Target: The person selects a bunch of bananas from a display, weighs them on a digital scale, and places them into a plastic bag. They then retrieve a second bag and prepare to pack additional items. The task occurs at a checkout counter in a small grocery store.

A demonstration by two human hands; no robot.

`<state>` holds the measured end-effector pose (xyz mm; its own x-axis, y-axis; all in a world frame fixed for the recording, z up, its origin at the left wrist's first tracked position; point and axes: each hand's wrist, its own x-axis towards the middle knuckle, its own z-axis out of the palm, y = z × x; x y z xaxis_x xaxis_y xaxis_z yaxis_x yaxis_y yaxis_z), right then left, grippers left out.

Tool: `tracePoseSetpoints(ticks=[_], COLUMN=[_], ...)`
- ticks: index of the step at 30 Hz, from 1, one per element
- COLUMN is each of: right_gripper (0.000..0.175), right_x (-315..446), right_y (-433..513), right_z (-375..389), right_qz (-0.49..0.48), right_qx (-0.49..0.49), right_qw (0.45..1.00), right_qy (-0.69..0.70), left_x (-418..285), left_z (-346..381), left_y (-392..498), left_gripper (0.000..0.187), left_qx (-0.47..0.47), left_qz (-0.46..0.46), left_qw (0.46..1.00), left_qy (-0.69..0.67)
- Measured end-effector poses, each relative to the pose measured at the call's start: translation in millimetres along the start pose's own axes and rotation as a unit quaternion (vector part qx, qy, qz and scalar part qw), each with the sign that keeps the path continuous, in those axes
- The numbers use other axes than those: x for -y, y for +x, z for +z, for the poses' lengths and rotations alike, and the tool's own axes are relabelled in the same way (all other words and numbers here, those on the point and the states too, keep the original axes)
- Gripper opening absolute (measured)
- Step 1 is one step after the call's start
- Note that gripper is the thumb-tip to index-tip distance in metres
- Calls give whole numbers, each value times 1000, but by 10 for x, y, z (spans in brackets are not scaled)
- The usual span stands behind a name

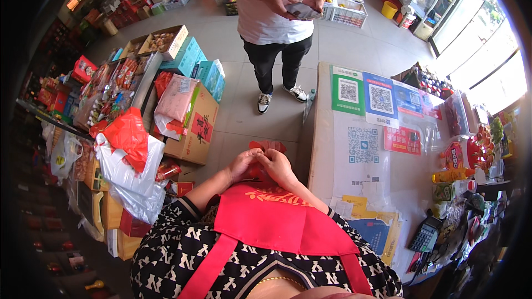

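Note:
Both hands meet in front of my red apron (pixel 270 220), fingertips together at the gathered top of a red plastic bag (pixel 272 146). My left hand (pixel 277 168) pinches the bag from the right side of the picture, and my right hand (pixel 245 164) pinches it from the left. Part of the bag shows beyond the fingers and part between the wrists. What it contains is hidden.
A person (pixel 274 12) stands ahead, holding a phone (pixel 303 11). The counter (pixel 324 145) with payment code cards (pixel 348 93) and a calculator (pixel 426 232) is at right. Cardboard boxes (pixel 199 133), white plastic bags (pixel 133 182) and packaged snacks (pixel 124 74) lie at left.

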<state>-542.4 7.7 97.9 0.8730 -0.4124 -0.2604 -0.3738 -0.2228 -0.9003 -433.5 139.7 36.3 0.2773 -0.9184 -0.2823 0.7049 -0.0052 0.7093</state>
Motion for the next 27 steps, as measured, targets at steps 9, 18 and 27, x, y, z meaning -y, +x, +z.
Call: tracePoseSetpoints(ticks=[9, 18, 27], right_gripper=[38, 40, 40], right_x=[-73, 14, 54], right_y=[35, -24, -48], right_z=[2, -45, -60], right_qz=[-10, 25, 18], right_qx=[-5, -12, -7], right_qw=[1000, 1000, 1000], right_qy=[-9, 1, 6], left_x=[39, -112, -160], left_z=[-136, 113, 121], left_y=[20, -19, -57], left_gripper=[18, 30, 21], left_qx=[22, -12, -2], left_qz=[30, -8, -27], left_qw=[993, 992, 987], left_qy=[108, 126, 161])
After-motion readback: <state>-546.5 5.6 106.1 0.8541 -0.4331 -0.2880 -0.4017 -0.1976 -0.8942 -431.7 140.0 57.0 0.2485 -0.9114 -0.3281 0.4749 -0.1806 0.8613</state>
